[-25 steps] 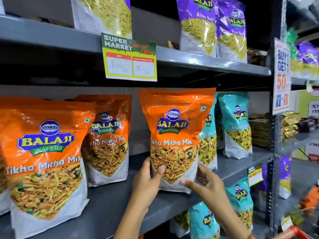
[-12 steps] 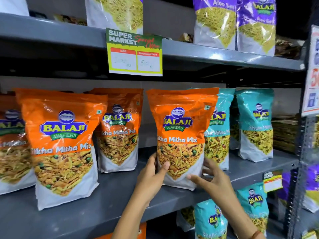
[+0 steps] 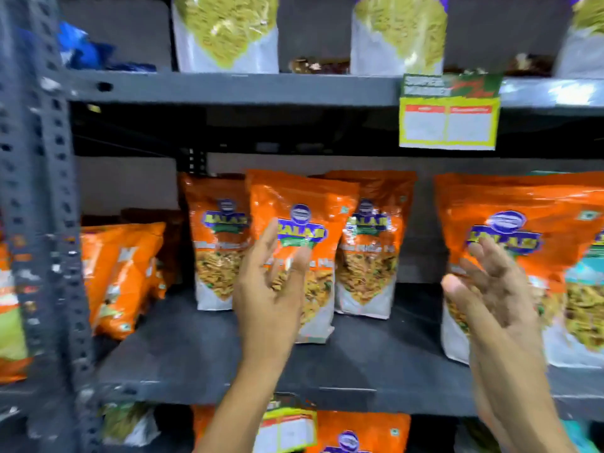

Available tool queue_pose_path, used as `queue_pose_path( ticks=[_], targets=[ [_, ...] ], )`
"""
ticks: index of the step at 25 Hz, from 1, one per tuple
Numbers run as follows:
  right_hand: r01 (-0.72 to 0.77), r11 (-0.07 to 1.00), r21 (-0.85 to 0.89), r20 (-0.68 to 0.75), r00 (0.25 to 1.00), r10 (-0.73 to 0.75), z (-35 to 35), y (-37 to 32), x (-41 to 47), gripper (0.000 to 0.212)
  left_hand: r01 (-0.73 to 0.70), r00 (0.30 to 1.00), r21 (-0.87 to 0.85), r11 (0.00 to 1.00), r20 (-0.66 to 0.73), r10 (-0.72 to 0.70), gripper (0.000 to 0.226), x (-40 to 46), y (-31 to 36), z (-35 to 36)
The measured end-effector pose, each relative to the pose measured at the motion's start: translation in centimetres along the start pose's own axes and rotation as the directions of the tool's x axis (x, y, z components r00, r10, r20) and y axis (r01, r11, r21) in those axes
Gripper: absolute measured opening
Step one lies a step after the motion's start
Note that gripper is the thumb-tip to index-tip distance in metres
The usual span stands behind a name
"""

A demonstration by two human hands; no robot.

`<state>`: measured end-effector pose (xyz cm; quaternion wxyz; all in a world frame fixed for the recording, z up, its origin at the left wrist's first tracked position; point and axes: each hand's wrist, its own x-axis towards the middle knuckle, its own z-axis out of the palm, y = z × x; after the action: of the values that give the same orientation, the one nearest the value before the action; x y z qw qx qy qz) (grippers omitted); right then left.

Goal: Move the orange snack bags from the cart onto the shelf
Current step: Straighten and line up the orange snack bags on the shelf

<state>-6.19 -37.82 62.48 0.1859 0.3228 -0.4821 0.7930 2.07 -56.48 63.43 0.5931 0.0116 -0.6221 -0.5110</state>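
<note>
Right now your left hand (image 3: 271,289) and right hand (image 3: 493,289) hover empty with fingers spread before the shelf (image 3: 359,364); one upright orange snack bag (image 3: 307,223) stands behind the left hand, another (image 3: 523,230) behind the right, both unheld.

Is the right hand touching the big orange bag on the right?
Cannot tell. In the head view the open right hand overlaps the orange bag, but motion blur hides any contact or gap.
</note>
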Motion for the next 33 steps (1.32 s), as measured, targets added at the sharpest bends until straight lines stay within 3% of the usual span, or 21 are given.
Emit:
queue_pose_path(
  ticks=[3,5,8,10,14,17,21,27,33],
  targets=[
    [-0.150,0.984,0.093,0.200,0.971,0.130,7.7,1.1,-2.5,0.060,0.014,0.969,-0.021,1.000,-0.245,-0.018,0.040,5.6,-2.4,-7.5],
    [-0.303,0.953,0.034,0.397,0.879,0.265,13.8,2.4,-4.5,0.057,0.115,0.912,-0.048,0.992,-0.391,-0.125,0.039,10.1,-5.7,-11.9],
    [-0.445,0.890,-0.100,0.530,0.733,0.426,22.1,6.6,-6.5,0.060,0.304,0.850,-0.084,0.949,-0.426,-0.310,0.042,14.3,-10.9,-14.8],
    [-0.487,0.855,-0.175,0.482,0.715,0.506,25.9,9.7,-6.4,0.062,0.423,0.827,-0.070,0.903,-0.376,-0.417,0.041,14.9,-13.6,-15.0],
    [-0.466,0.861,-0.204,0.265,0.820,0.506,29.0,15.8,-5.5,0.048,0.563,0.796,0.074,0.823,-0.316,-0.516,0.036,13.8,-16.3,-14.9],
    [-0.553,0.811,-0.190,0.183,0.792,0.583,29.7,15.0,-4.9,0.037,0.623,0.782,0.222,0.751,-0.213,-0.586,0.044,13.8,-17.5,-14.9],
    [-0.635,0.735,-0.236,0.167,0.719,0.674,29.8,14.8,-3.9,0.023,0.646,0.757,0.289,0.707,-0.125,-0.641,0.057,14.1,-18.9,-14.8],
    [-0.637,0.741,-0.214,0.137,0.731,0.668,29.7,14.4,-4.9,0.022,0.650,0.745,0.329,0.685,-0.099,-0.660,0.053,13.8,-17.9,-14.6],
    [-0.693,0.703,-0.159,0.131,0.691,0.711,28.8,13.9,-4.8,0.021,0.658,0.725,0.294,0.693,0.001,-0.689,0.052,13.5,-18.2,-13.8]
  ],
)
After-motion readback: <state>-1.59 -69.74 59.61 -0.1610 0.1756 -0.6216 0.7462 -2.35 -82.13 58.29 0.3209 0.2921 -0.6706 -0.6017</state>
